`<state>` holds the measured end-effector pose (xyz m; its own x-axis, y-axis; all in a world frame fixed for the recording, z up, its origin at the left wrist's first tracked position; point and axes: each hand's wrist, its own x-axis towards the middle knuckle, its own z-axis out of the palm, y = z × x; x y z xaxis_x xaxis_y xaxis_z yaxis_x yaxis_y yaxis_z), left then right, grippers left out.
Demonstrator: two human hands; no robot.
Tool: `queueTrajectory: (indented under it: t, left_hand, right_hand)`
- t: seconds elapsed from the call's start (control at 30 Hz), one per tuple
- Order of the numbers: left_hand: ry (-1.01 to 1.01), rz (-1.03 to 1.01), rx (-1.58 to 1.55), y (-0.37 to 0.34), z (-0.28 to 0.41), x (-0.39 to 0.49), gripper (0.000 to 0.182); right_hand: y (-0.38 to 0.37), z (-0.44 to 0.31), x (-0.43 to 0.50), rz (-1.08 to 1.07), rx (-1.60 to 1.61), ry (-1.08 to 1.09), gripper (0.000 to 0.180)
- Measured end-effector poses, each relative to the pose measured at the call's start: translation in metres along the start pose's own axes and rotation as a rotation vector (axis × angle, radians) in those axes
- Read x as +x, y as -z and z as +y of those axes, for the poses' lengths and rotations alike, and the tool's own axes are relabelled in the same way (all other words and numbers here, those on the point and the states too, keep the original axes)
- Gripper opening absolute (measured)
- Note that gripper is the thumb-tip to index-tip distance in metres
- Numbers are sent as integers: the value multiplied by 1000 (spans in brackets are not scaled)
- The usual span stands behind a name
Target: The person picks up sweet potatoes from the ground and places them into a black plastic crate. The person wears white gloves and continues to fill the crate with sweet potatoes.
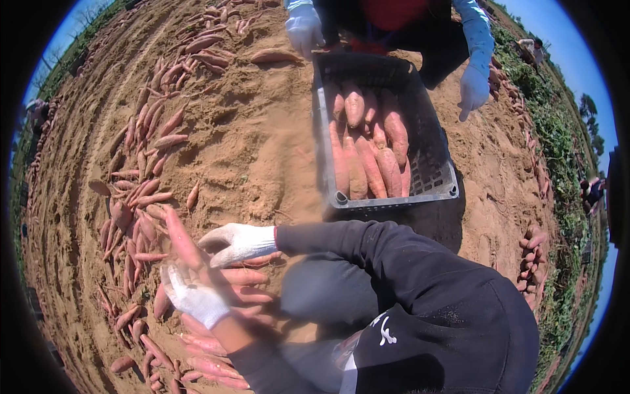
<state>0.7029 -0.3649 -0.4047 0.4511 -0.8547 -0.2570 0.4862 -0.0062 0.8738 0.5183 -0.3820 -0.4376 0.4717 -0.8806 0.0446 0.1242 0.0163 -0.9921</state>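
Observation:
A large pink sweet potato (183, 241) lies in my left hand (194, 298), which wears a white knit glove; its lower end is blurred. My right hand (241, 244), also gloved, is at the potato's side with thumb and fingers apart. Its fingertips meet the potato's edge, but whether they grip it I cannot tell. Beneath both hands several sweet potatoes (246, 294) lie side by side on the soil, close to my bent knee (327, 290). Beyond my right forearm stands a black plastic crate (393, 202), partly filled with sweet potatoes (366, 162) stacked lengthwise.
A co-worker's gloved hands (303, 29) (474, 91) hang on either side of the crate's far end. A long row of loose sweet potatoes (142, 197) runs along the sandy ground (246, 147) at left. Green vines (556, 133) and a potato heap (532, 261) lie at right.

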Motion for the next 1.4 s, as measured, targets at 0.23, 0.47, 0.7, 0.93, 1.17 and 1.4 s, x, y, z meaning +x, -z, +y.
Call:
queueTrajectory:
  t: [0.23, 0.47, 0.7, 0.93, 1.17, 1.4]
  left_hand:
    - [-76, -62, -2, 22, -1, 24, 45]
    - [-100, -304, -43, 7, -11, 26, 32]
    - [26, -57, -17, 44, 22, 59, 28]
    - [268, -215, -110, -30, 9, 5, 29]
    - [215, -145, 619, 7, 30, -75, 27]
    - [112, 543, 766, 119, 92, -243, 37]
  right_hand:
    - [8, 19, -20, -174, -89, -75, 66]
    - [17, -55, -38, -53, -115, 8, 70]
    - [-78, -105, -33, -164, -571, 93, 39]
    - [-73, -89, -48, -562, -1156, -372, 38]
    - [-85, -85, -77, -774, -1008, -424, 35]
    - [-96, -85, -120, -956, -1072, -521, 48]
